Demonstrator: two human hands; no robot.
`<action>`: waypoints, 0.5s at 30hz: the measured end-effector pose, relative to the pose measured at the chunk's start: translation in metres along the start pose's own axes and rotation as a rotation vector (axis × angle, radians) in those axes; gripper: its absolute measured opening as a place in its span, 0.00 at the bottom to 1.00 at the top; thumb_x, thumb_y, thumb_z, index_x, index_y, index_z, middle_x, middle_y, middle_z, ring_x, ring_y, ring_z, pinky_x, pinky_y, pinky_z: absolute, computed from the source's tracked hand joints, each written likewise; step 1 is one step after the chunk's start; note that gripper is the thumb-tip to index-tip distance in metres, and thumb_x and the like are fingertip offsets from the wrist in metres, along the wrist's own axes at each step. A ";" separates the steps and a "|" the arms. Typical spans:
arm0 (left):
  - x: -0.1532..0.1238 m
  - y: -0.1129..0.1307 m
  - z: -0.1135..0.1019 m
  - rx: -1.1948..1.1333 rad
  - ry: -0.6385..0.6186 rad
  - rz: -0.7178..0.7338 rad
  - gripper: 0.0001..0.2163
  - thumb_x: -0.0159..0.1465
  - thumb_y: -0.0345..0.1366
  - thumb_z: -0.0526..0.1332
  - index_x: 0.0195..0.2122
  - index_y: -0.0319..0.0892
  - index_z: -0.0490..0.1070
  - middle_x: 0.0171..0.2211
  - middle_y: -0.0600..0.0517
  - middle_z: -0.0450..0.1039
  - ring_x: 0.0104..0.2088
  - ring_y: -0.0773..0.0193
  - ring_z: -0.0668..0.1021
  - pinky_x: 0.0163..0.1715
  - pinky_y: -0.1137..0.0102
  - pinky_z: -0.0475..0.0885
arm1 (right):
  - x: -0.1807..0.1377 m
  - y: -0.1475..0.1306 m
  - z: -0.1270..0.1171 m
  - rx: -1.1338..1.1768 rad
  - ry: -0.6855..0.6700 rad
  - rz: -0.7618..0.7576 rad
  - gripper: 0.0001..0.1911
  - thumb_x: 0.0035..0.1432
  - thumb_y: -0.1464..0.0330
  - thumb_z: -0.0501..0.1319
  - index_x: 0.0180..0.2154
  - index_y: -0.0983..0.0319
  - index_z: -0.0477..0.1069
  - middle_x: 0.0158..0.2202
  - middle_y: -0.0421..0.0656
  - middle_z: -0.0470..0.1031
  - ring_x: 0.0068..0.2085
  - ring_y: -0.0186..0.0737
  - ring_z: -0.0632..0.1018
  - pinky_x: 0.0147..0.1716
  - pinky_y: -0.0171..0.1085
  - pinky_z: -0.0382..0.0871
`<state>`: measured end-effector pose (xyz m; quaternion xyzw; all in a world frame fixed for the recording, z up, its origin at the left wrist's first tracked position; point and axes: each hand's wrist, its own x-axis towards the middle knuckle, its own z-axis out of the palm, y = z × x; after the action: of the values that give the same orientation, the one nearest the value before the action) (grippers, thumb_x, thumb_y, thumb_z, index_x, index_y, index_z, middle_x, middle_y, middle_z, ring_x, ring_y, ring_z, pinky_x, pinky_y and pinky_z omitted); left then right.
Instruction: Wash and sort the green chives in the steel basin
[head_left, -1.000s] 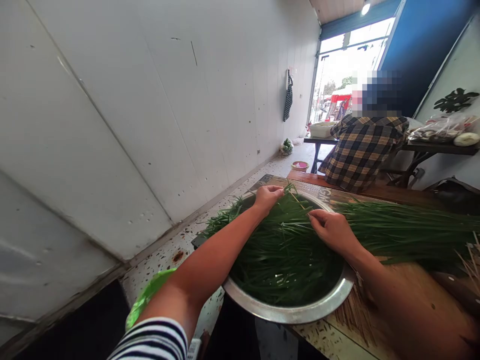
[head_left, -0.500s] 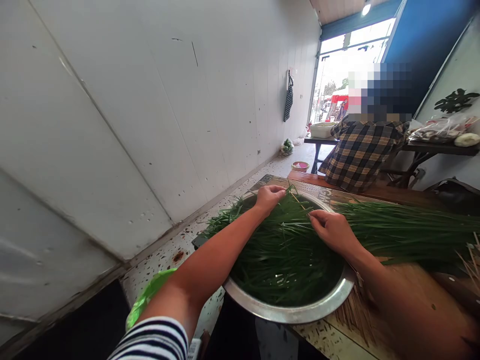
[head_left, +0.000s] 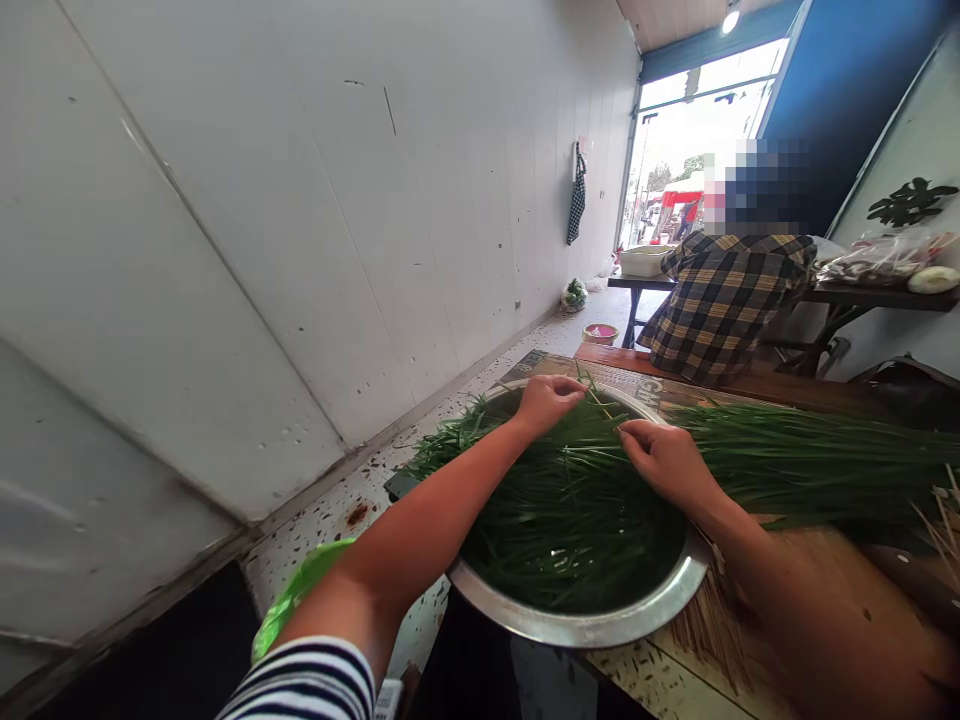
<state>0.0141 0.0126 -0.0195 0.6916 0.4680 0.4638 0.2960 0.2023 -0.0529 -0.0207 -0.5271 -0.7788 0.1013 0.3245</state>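
Note:
A wide metal basin point(head_left: 577, 630) stands before me, full of long green chives point(head_left: 555, 520). Over its far side, a thin bamboo skewer point(head_left: 602, 405) slants between my hands, with bits of green around it. My right hand point(head_left: 667, 460) pinches the skewer's near end between thumb and fingers. At the skewer's far end, my left hand point(head_left: 551, 403) is closed in a pinch beside green chive tips. Its fingertips partly hide what they grip, which looks like chive. Loose bamboo skewers point(head_left: 712, 625) lie right of the basin, below my right forearm.
More chives point(head_left: 810, 455) are spread across the table to the right. A green plastic bag point(head_left: 300, 590) is at lower left. Ahead, a person in a plaid shirt point(head_left: 727, 300) sits facing away. A white wall point(head_left: 337, 250) runs along the left.
My left hand has shifted slightly right, closer to the skewer's far end. The right hand stays nearly in place, still pinching the skewer.

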 end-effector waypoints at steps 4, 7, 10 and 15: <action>-0.004 0.017 -0.003 -0.080 -0.103 -0.059 0.09 0.48 0.37 0.65 0.29 0.36 0.77 0.27 0.50 0.76 0.27 0.69 0.74 0.34 0.73 0.69 | 0.000 0.002 0.000 0.020 0.024 0.024 0.15 0.55 0.64 0.52 0.35 0.61 0.76 0.30 0.43 0.79 0.30 0.38 0.77 0.31 0.34 0.65; -0.003 0.023 -0.017 -0.107 0.005 -0.193 0.10 0.48 0.38 0.66 0.28 0.36 0.77 0.25 0.50 0.75 0.25 0.70 0.72 0.31 0.73 0.68 | 0.001 0.003 0.000 -0.007 0.035 0.019 0.15 0.55 0.65 0.52 0.34 0.61 0.76 0.30 0.43 0.80 0.29 0.38 0.77 0.31 0.34 0.65; 0.000 0.017 -0.034 0.053 0.151 -0.268 0.07 0.50 0.37 0.65 0.25 0.38 0.76 0.24 0.50 0.74 0.27 0.66 0.73 0.34 0.70 0.68 | 0.001 0.004 0.001 -0.064 0.014 0.026 0.14 0.55 0.66 0.52 0.32 0.61 0.76 0.29 0.44 0.80 0.29 0.39 0.78 0.30 0.35 0.65; 0.005 0.005 -0.048 0.552 0.169 -0.334 0.07 0.44 0.29 0.67 0.14 0.40 0.69 0.20 0.48 0.72 0.42 0.53 0.74 0.51 0.58 0.60 | 0.001 0.002 0.000 -0.074 -0.005 0.009 0.14 0.55 0.66 0.52 0.33 0.61 0.76 0.29 0.44 0.80 0.30 0.39 0.78 0.30 0.35 0.65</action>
<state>-0.0277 0.0141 0.0059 0.6185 0.7058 0.3201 0.1297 0.2034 -0.0511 -0.0214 -0.5419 -0.7806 0.0752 0.3023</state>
